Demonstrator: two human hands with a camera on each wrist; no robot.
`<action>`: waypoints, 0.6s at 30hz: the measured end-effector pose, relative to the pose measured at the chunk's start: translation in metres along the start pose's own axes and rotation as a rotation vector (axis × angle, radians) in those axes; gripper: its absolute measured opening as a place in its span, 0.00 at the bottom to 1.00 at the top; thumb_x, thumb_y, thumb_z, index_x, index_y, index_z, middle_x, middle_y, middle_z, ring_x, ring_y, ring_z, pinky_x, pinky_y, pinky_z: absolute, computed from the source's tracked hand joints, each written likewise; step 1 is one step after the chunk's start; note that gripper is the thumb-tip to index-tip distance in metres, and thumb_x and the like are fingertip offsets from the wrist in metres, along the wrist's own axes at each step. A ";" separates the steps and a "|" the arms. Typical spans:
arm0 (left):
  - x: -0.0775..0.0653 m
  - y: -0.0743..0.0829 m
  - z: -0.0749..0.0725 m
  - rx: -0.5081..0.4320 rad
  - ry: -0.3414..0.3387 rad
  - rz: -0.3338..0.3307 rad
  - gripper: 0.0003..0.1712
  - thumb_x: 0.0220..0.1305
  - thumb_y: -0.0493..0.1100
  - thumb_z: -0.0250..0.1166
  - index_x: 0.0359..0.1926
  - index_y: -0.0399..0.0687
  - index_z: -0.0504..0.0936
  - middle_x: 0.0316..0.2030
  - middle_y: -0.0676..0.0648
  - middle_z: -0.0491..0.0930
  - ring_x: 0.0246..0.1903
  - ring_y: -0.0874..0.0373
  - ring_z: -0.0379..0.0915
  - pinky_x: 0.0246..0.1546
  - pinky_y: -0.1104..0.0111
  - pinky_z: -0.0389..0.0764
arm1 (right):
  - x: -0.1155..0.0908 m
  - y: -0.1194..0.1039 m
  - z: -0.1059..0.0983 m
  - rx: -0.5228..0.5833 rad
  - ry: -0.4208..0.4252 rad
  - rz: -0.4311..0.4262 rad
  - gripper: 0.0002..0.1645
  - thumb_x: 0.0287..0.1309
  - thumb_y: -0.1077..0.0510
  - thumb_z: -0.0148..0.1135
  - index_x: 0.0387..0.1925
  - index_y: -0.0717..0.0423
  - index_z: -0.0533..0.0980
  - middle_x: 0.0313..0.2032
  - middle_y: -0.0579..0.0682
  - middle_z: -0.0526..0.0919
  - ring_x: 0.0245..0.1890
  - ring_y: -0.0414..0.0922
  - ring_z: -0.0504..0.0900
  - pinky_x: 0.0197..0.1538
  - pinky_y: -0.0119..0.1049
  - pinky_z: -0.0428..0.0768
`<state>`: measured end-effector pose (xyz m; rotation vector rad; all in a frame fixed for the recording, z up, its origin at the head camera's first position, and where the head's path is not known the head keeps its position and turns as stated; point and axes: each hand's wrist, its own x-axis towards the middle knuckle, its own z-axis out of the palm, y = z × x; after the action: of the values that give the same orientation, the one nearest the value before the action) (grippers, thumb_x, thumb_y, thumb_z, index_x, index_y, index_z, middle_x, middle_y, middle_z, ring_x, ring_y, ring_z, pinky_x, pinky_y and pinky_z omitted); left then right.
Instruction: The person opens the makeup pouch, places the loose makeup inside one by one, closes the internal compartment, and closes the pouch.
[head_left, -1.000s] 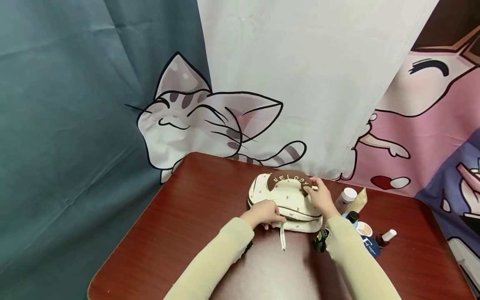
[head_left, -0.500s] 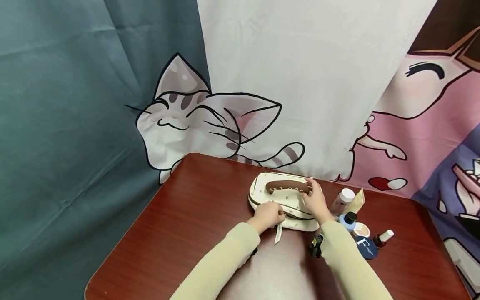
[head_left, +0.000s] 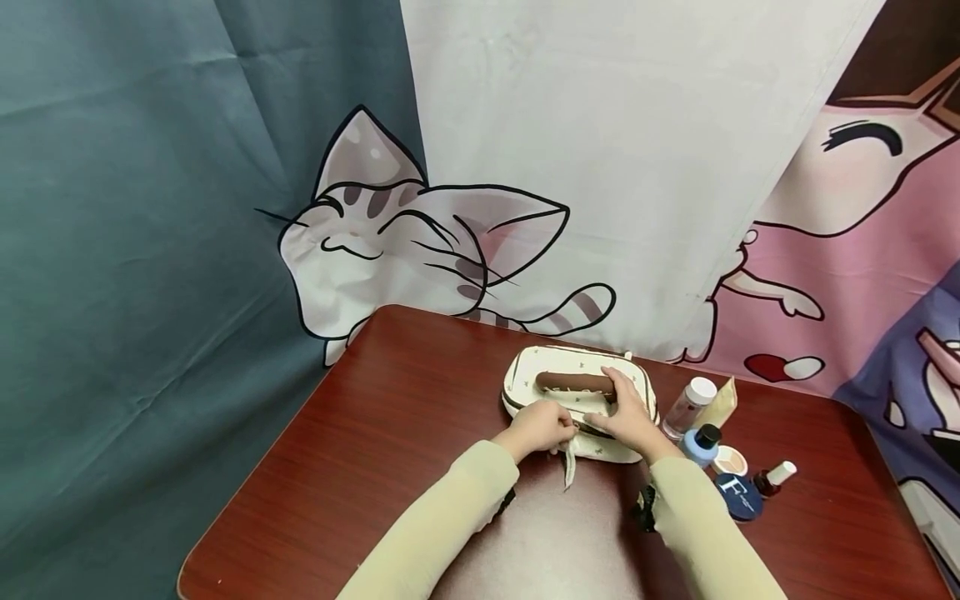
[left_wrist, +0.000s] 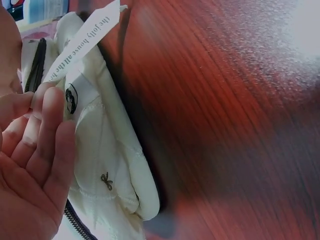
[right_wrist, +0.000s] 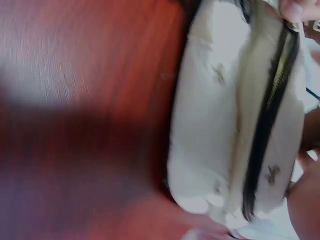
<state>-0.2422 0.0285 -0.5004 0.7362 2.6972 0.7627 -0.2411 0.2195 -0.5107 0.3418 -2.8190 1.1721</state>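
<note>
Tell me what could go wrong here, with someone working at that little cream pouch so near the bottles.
Perhaps two things. First, the left hand pinches at the zipper of the pouch, and a printed ribbon hangs right by those fingers, so it might get caught in the teeth. Second, the right sleeve looks close to the blue bottle in the head view; a careless elbow swing could tip it over.

Both sleeves [head_left: 450, 508] are pale yellow-green, with a black device [head_left: 647, 508] at each cuff [head_left: 667, 473].
</note>
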 end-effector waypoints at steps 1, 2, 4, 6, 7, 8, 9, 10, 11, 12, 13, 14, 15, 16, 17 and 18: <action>0.001 0.000 0.000 -0.022 0.001 -0.001 0.14 0.61 0.46 0.60 0.18 0.55 0.79 0.10 0.60 0.74 0.10 0.71 0.69 0.18 0.77 0.67 | -0.002 0.000 -0.002 -0.033 -0.011 -0.016 0.61 0.37 0.47 0.75 0.68 0.58 0.51 0.66 0.64 0.52 0.64 0.63 0.52 0.60 0.62 0.52; 0.001 0.000 -0.001 -0.041 0.002 -0.002 0.14 0.61 0.46 0.61 0.18 0.54 0.79 0.11 0.59 0.75 0.10 0.71 0.69 0.19 0.77 0.67 | -0.003 0.001 -0.004 -0.079 -0.015 -0.033 0.66 0.33 0.44 0.77 0.69 0.57 0.49 0.67 0.64 0.51 0.64 0.64 0.52 0.59 0.64 0.52; 0.002 0.000 -0.002 -0.075 0.002 -0.009 0.14 0.61 0.46 0.61 0.20 0.52 0.81 0.12 0.58 0.76 0.11 0.70 0.70 0.20 0.77 0.68 | -0.006 0.001 -0.005 -0.169 0.003 -0.075 0.71 0.26 0.43 0.80 0.69 0.56 0.48 0.66 0.63 0.52 0.62 0.65 0.54 0.56 0.65 0.53; 0.002 -0.001 -0.005 -0.097 -0.002 -0.013 0.14 0.62 0.46 0.61 0.20 0.50 0.82 0.13 0.58 0.76 0.11 0.69 0.71 0.20 0.77 0.68 | -0.009 0.002 -0.003 -0.238 0.061 -0.131 0.70 0.22 0.46 0.82 0.67 0.56 0.52 0.63 0.63 0.55 0.59 0.64 0.58 0.54 0.63 0.57; 0.002 -0.001 -0.006 -0.105 -0.008 -0.014 0.14 0.62 0.46 0.61 0.20 0.50 0.82 0.13 0.57 0.76 0.12 0.69 0.71 0.20 0.77 0.68 | -0.011 0.003 -0.002 -0.268 0.099 -0.165 0.66 0.22 0.48 0.82 0.65 0.56 0.55 0.61 0.64 0.57 0.57 0.64 0.60 0.52 0.61 0.59; 0.002 -0.001 -0.006 -0.112 -0.014 -0.013 0.15 0.62 0.46 0.61 0.20 0.49 0.82 0.13 0.57 0.76 0.12 0.68 0.72 0.20 0.77 0.69 | -0.014 0.004 -0.001 -0.296 0.143 -0.205 0.62 0.21 0.51 0.83 0.62 0.57 0.60 0.58 0.64 0.60 0.55 0.64 0.62 0.50 0.60 0.60; 0.002 -0.001 -0.007 -0.121 -0.020 -0.011 0.15 0.62 0.47 0.61 0.20 0.49 0.82 0.13 0.58 0.76 0.12 0.68 0.72 0.20 0.77 0.69 | -0.016 0.005 0.001 -0.318 0.186 -0.245 0.55 0.22 0.53 0.82 0.57 0.58 0.64 0.54 0.63 0.62 0.52 0.63 0.64 0.47 0.58 0.62; 0.002 -0.002 -0.007 -0.131 -0.022 -0.009 0.15 0.62 0.46 0.61 0.20 0.49 0.81 0.13 0.58 0.76 0.12 0.67 0.73 0.20 0.77 0.69 | -0.017 0.006 0.002 -0.341 0.225 -0.285 0.48 0.22 0.56 0.82 0.51 0.57 0.68 0.50 0.62 0.65 0.49 0.61 0.66 0.45 0.56 0.63; 0.002 -0.002 -0.007 -0.144 -0.023 -0.007 0.15 0.62 0.46 0.61 0.20 0.48 0.81 0.13 0.58 0.76 0.13 0.67 0.73 0.19 0.77 0.69 | -0.019 0.007 0.004 -0.365 0.253 -0.320 0.41 0.22 0.57 0.82 0.45 0.56 0.71 0.46 0.60 0.67 0.46 0.59 0.68 0.43 0.53 0.64; 0.002 -0.002 -0.007 -0.147 -0.021 -0.001 0.15 0.62 0.46 0.61 0.20 0.49 0.81 0.12 0.58 0.76 0.13 0.67 0.73 0.19 0.77 0.69 | -0.021 0.008 0.005 -0.382 0.272 -0.351 0.35 0.23 0.58 0.81 0.40 0.54 0.73 0.43 0.57 0.69 0.43 0.56 0.69 0.41 0.51 0.64; 0.002 -0.003 -0.007 -0.148 -0.019 0.003 0.15 0.62 0.46 0.61 0.19 0.49 0.81 0.12 0.58 0.75 0.13 0.67 0.73 0.19 0.77 0.69 | -0.022 0.008 0.006 -0.397 0.286 -0.377 0.30 0.23 0.58 0.80 0.35 0.53 0.74 0.39 0.54 0.71 0.40 0.54 0.70 0.39 0.50 0.65; 0.002 -0.003 -0.007 -0.148 -0.017 0.007 0.15 0.62 0.46 0.61 0.19 0.49 0.81 0.12 0.58 0.75 0.12 0.67 0.73 0.19 0.77 0.69 | -0.022 0.008 0.006 -0.406 0.295 -0.399 0.26 0.24 0.59 0.79 0.31 0.52 0.74 0.36 0.52 0.72 0.37 0.53 0.72 0.38 0.49 0.66; 0.001 -0.004 -0.007 -0.143 -0.015 0.011 0.15 0.61 0.46 0.61 0.19 0.50 0.80 0.12 0.57 0.75 0.12 0.66 0.73 0.19 0.77 0.69 | -0.023 0.008 0.007 -0.409 0.297 -0.412 0.23 0.25 0.60 0.78 0.28 0.51 0.74 0.33 0.49 0.73 0.35 0.51 0.72 0.36 0.47 0.67; 0.001 -0.004 -0.007 -0.136 -0.010 0.013 0.15 0.61 0.46 0.61 0.18 0.50 0.80 0.12 0.57 0.75 0.12 0.66 0.73 0.19 0.77 0.68 | -0.023 0.008 0.007 -0.406 0.298 -0.422 0.21 0.26 0.61 0.78 0.25 0.50 0.74 0.31 0.47 0.74 0.33 0.49 0.73 0.35 0.46 0.68; 0.000 -0.005 -0.007 -0.124 -0.008 0.017 0.15 0.61 0.46 0.61 0.18 0.51 0.80 0.11 0.57 0.75 0.12 0.67 0.72 0.19 0.77 0.68 | -0.023 0.007 0.008 -0.402 0.299 -0.424 0.19 0.27 0.61 0.77 0.24 0.50 0.74 0.29 0.46 0.74 0.31 0.47 0.73 0.34 0.45 0.69; 0.000 -0.006 -0.008 -0.109 -0.003 0.019 0.14 0.60 0.46 0.61 0.18 0.52 0.79 0.11 0.58 0.75 0.12 0.67 0.72 0.19 0.77 0.68 | -0.023 0.007 0.008 -0.395 0.304 -0.425 0.18 0.27 0.62 0.77 0.23 0.50 0.75 0.29 0.45 0.74 0.30 0.47 0.73 0.33 0.45 0.70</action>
<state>-0.2472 0.0210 -0.4969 0.7370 2.6254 0.9049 -0.2197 0.2229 -0.5243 0.6278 -2.4615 0.5178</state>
